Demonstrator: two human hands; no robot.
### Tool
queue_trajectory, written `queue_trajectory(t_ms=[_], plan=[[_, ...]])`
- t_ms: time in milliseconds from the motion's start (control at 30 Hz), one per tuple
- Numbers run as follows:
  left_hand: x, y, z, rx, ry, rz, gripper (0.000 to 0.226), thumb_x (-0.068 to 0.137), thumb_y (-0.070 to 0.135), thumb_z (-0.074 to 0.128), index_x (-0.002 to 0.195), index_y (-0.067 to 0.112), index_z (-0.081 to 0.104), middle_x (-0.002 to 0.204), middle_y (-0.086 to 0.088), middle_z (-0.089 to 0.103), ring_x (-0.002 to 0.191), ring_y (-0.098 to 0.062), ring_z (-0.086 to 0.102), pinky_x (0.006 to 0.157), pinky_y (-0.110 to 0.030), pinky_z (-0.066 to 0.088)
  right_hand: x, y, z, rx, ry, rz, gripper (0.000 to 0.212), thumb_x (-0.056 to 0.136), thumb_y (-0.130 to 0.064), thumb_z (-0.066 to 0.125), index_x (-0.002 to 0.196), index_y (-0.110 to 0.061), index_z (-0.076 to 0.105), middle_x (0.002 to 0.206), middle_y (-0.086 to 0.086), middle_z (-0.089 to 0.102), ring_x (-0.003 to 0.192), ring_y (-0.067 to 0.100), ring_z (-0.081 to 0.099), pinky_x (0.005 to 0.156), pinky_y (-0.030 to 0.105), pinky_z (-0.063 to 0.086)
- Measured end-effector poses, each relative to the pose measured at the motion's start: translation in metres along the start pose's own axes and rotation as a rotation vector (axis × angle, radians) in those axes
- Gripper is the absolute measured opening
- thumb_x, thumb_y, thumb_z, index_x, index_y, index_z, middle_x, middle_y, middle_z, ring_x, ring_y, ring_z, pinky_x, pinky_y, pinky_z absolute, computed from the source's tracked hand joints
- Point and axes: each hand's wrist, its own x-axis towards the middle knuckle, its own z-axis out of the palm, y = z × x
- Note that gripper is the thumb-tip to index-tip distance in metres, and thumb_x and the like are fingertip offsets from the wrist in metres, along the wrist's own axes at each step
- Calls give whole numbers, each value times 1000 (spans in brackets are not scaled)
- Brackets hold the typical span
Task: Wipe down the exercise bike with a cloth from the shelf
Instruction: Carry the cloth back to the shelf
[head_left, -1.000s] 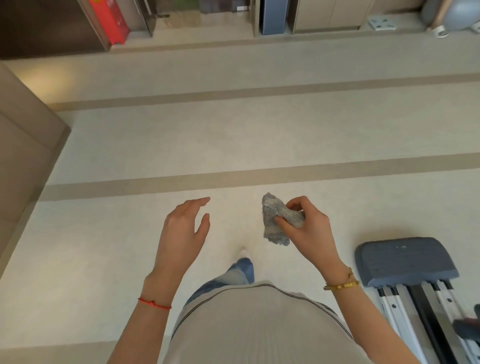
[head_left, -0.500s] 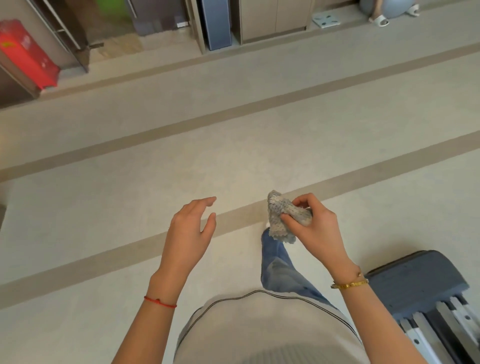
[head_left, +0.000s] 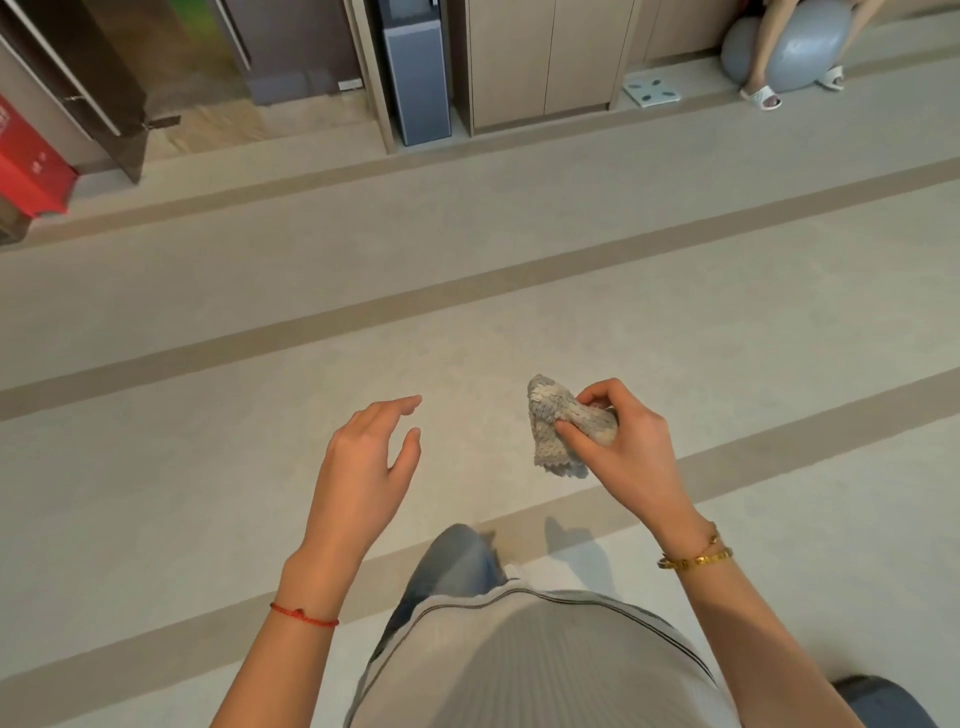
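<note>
Red string bracelet (head_left: 304, 615), gold bangle (head_left: 696, 560), ribbed top (head_left: 540, 660)

A pale floor (head_left: 571, 249) crossed by darker tan stripes (head_left: 467, 291) runs to the far wall. A red box (head_left: 26, 161) stands at the far left beside a dark door (head_left: 67, 83). A grey-blue upright unit (head_left: 418, 78), perhaps an air purifier, sits just beside beige cabinet doors (head_left: 540, 57). A bathroom scale (head_left: 651, 93) lies near a grey exercise ball (head_left: 795, 47), where someone's legs in white slippers (head_left: 761, 98) show.
</note>
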Motion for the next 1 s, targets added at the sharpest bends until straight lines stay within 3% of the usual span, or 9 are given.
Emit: queue_trajectory(t_ms=[467, 633, 833, 1000], plan=[[354, -17, 51, -7, 7, 16, 32, 96, 19, 56, 128, 18, 60, 123, 2, 64, 112, -14, 59, 96, -18, 37, 354, 37, 33, 61, 0, 48, 27, 78, -30, 78, 94, -23, 58, 85, -14, 64, 79, -1, 60, 63, 9, 43], [504, -9, 55, -9, -10, 92, 33, 95, 17, 56, 129, 17, 59, 123, 2, 64, 113, -15, 57, 97, -22, 40, 491, 35, 33, 58, 94, 45, 27, 77, -28, 80, 92, -26, 58, 84, -15, 64, 76, 5, 61, 66, 15, 47], [651, 1, 76, -21, -53, 152, 33, 95, 14, 57, 127, 18, 60, 123, 2, 64, 114, -15, 59, 99, -31, 45, 608, 56, 30, 23, 88, 91, 27, 79, -33, 76, 95, -28, 55, 88, -15, 63, 77, 0, 60, 63, 8, 44], [765, 10, 112, -23, -64, 149, 32, 96, 19, 55, 128, 20, 59, 123, 4, 63, 113, -13, 58, 100, -29, 44, 718, 91, 29, 36, 87, 122, 28, 79, -30, 77, 97, -25, 57, 88, -17, 62, 78, -2, 60, 64, 7, 44]])
